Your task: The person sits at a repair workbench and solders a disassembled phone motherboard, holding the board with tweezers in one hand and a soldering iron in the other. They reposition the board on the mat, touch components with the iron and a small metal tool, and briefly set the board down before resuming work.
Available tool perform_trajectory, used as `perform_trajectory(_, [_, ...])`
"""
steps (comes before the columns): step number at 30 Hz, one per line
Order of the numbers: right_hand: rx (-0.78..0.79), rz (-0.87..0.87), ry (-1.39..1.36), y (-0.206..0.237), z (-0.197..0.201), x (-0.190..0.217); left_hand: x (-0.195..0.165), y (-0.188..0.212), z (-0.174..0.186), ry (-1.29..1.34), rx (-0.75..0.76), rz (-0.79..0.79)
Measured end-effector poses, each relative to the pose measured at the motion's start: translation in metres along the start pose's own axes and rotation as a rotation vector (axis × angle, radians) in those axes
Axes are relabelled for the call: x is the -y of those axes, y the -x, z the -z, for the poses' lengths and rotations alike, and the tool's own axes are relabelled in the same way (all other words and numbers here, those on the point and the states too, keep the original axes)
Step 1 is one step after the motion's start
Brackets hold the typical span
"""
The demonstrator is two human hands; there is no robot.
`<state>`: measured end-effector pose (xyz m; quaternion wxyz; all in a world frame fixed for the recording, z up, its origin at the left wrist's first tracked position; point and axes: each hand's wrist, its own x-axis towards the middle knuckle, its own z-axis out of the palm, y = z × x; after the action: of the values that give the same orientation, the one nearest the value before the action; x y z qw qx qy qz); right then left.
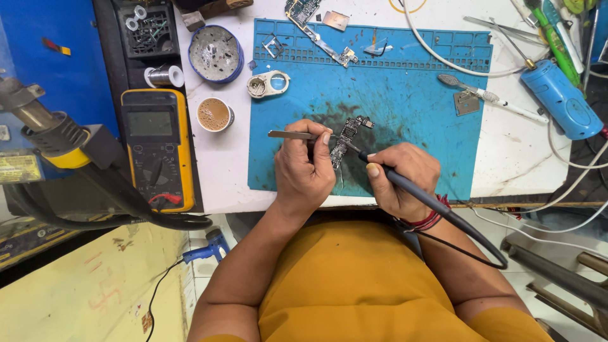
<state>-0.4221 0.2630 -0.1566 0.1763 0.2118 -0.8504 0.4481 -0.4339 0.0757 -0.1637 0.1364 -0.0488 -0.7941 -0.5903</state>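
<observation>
A small dark circuit board lies on the blue work mat, near its front edge. My left hand holds metal tweezers whose tips reach the board from the left. My right hand grips a black soldering iron like a pen. Its tip touches the board's right side. The iron's cable loops back past my right wrist.
A yellow multimeter and a cup of tea sit left of the mat. A solder spool, a round blue tin and a hot-air nozzle are further left. Another board, a brush and a blue tool lie behind and right.
</observation>
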Motion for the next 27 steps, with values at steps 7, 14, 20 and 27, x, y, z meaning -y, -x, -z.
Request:
perform_trajectory(7, [0.003, 0.008, 0.027, -0.0002, -0.0008, 0.0017, -0.0017, 0.0001, 0.0, -0.018, 0.017, -0.034])
perform_trajectory(14, [0.0, 0.004, 0.023, 0.0012, 0.0003, 0.0037, -0.002, 0.0024, -0.001, -0.031, 0.012, -0.047])
perform_trajectory(20, [-0.001, 0.0, 0.013, 0.0017, 0.0006, 0.0052, -0.0016, 0.0039, -0.0007, -0.034, 0.006, -0.052])
perform_trajectory(27, [0.01, -0.003, 0.015, -0.0025, 0.0004, 0.0049, -0.0007, 0.0011, 0.0003, -0.013, 0.007, -0.038])
